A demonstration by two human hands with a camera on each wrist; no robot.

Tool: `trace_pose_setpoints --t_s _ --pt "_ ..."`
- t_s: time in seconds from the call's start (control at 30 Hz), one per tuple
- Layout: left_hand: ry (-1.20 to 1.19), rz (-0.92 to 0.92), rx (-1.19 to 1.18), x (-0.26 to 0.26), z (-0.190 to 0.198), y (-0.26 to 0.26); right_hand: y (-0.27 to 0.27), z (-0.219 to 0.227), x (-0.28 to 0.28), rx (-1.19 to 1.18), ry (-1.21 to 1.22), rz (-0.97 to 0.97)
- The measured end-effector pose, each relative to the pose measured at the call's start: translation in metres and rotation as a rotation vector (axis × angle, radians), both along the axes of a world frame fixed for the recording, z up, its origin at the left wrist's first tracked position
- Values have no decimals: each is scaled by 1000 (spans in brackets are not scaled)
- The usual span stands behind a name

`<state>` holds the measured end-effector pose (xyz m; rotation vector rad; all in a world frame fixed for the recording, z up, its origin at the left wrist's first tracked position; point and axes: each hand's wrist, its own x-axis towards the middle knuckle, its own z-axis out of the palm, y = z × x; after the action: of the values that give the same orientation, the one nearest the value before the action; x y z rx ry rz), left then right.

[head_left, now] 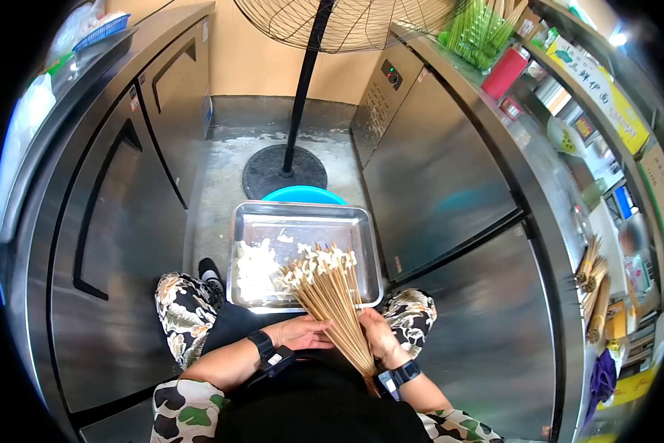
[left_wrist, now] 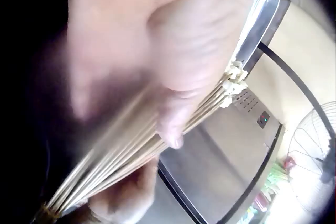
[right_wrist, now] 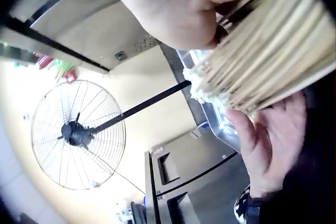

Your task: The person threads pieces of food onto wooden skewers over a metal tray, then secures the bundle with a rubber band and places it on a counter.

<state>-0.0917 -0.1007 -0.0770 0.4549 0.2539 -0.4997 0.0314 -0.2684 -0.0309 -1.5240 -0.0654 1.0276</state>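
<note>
The left hand (head_left: 304, 334), fingers fairly straight, lies against a bundle of skewers (head_left: 339, 306); the right hand (head_left: 381, 338) curls round its other side. Pale-loaded tips (head_left: 319, 267) (fanned out) lean over the tray (head_left: 324, 221), right of centre; white pieces (head_left: 256, 269) lie near its left edge. A blue basin (head_left: 302, 194) shows past its far edge.

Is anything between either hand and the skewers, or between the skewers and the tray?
Nothing visible: the right hand holds the skewers, the left hand touches them, and their ends, bearing white pieces, lie over the tray.
</note>
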Motion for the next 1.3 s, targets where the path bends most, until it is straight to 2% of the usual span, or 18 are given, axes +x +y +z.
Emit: trace_pose_setpoints --t_s 0.1,0.17,0.2,0.23,0.27,0.3,0.37,0.43,0.53,0.63,0.7,0.8,0.83,0.87,0.97,1.07,1.2,1.3 --pt "-81 43 61 -10 14 -3 -10 -13 -14 67 -87 -72" --pt "-170 33 144 -4 29 -2 -12 -21 -16 143 -344 -22" --pt "-207 51 120 1 23 -4 -8 -12 -15 50 -596 6" --pt "-259 100 91 3 41 -1 3 4 -17 -53 -843 19" --pt "-307 209 77 2 68 1 12 11 -14 -101 -907 53" --pt "-334 277 66 7 69 5 22 18 -11 -150 -968 88" --pt "-338 405 134 7 94 14 55 50 -24 -71 -1183 49" --pt "-360 626 286 8 108 29 86 79 -38 -34 -1139 108" --pt "-308 751 289 5 121 57 125 86 -52 40 -1306 138" --pt "-287 820 273 -9 108 85 156 70 -64 63 -1230 126" --pt "-281 832 237 -10 81 99 166 48 -64 207 -946 143" --pt "-189 813 172 -15 54 105 169 39 -62 162 -568 199" --pt "-149 787 146 -18 60 106 168 45 -63 144 -438 196" --pt "-134 726 97 -18 58 110 167 26 -51 176 -780 190" --pt "-181 658 89 -12 84 113 160 27 -39 95 -1089 203" --pt "-156 643 97 3 68 111 162 43 -45 37 -1107 84" --pt "-95 635 108 10 55 108 153 54 -51 70 -947 113" --pt "-45 755 163 11 48 101 150 36 -48 322 -412 104"
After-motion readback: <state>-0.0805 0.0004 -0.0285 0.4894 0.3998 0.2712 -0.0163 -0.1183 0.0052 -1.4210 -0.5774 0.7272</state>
